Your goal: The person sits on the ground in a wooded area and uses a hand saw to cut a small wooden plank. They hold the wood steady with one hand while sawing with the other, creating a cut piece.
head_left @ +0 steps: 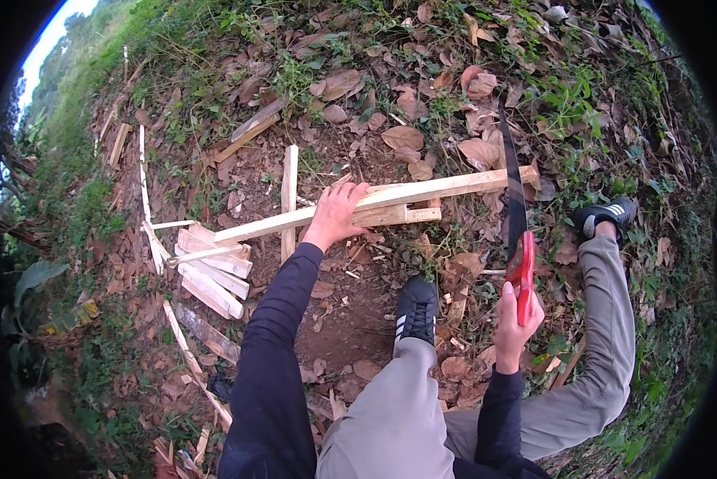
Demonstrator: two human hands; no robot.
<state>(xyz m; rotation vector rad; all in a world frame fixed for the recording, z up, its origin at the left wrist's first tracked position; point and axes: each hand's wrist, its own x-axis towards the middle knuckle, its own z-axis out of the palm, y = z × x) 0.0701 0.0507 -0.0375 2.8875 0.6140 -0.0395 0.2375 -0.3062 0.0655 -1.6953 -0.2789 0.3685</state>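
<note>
A long pale wooden batten lies across the ground in front of me, its right end resting among dry leaves. My left hand presses down on it near its middle, fingers wrapped over the wood. In my right hand is a hand saw with a red handle and a dark blade pointing away from me. The blade crosses the batten close to its right end; whether the teeth have cut in cannot be made out. Beneath the batten, shorter wood blocks lie just right of my left hand.
An upright-lying stick passes by the batten left of my hand. Several cut planks are piled at the left, with thin strips nearby. My shoes stand on leafy soil. Another wood piece lies farther off, near green weeds.
</note>
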